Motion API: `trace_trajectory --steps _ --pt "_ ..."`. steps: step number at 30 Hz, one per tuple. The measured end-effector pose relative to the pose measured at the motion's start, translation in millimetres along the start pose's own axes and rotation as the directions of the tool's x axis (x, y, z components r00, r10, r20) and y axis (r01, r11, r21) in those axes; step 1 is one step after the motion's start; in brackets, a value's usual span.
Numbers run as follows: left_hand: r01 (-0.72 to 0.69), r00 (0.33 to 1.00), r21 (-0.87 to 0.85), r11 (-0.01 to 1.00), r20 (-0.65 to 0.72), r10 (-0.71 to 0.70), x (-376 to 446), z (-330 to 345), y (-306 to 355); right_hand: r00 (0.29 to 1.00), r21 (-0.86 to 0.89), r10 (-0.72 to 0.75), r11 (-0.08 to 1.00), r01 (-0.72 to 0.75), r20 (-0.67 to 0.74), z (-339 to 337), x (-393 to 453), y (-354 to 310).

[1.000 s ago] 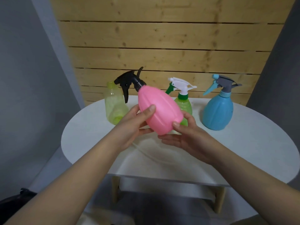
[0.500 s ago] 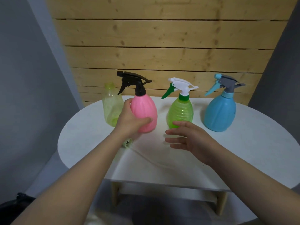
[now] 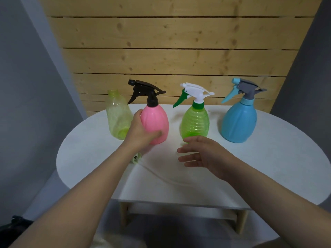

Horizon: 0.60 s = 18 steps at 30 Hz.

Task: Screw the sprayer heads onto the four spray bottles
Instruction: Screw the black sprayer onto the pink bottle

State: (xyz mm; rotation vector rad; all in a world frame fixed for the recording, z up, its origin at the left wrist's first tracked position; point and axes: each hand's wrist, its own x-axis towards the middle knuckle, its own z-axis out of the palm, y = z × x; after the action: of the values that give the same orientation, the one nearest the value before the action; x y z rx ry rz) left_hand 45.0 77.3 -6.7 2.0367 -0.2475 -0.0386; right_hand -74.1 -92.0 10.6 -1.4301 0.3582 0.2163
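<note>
Left hand (image 3: pixel 141 133) grasps the upright pink spray bottle (image 3: pixel 155 124), steadying it on the desk (image 3: pixel 268 158); right hand (image 3: pixel 200 153) hovers released; headless yellow-green bottle (image 3: pixel 117 117) stands just beside, its sprayer head (image 3: pixel 136 157) lying near the wrist.

Left hand (image 3: pixel 138 135) curled in a grip; right hand (image 3: pixel 202 153) seemingly hovers, fingers relaxed.

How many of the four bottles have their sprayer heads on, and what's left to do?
Three look done: the pink bottle, the green bottle and the blue bottle each stand upright with a head on. In hand: the left hand grips the pink bottle on the table; the right hand hovers open. Left: the yellow-green bottle has a bare neck; a part with a tube, probably its head, lies under the left wrist.
</note>
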Motion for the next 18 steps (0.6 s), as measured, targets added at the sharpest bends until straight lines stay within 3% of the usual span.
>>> trace_trajectory --steps 4,8,9,11,13,18 --pt "0.092 0.995 0.236 0.967 -0.070 -0.078 -17.6 -14.0 -3.2 1.000 -0.057 0.020 0.998 -0.018 0.022 4.9 1.3 1.7" --pt "0.078 0.993 0.698 0.712 0.008 -0.117 -38.7 -36.9 -16.4 0.999 -0.091 0.032 0.995 -0.029 0.040 13.2 2.8 3.6" --pt "0.084 0.985 0.719 0.690 0.045 -0.167 -41.6 -42.6 -20.8 0.999 -0.097 0.033 0.995 -0.029 0.043 16.9 2.7 3.8" --pt "0.115 0.964 0.643 0.757 0.110 -0.240 -44.7 -50.3 -27.5 0.998 -0.111 0.028 0.994 -0.022 0.048 24.5 2.5 3.0" --pt "0.110 0.962 0.549 0.828 0.151 -0.228 -46.8 -56.8 -30.6 0.998 -0.109 0.008 0.994 -0.002 0.055 34.2 2.6 1.5" --pt "0.057 0.960 0.520 0.852 0.205 -0.189 -49.9 -74.4 -33.9 0.994 -0.165 -0.104 0.980 0.110 0.042 63.4 7.9 -3.2"
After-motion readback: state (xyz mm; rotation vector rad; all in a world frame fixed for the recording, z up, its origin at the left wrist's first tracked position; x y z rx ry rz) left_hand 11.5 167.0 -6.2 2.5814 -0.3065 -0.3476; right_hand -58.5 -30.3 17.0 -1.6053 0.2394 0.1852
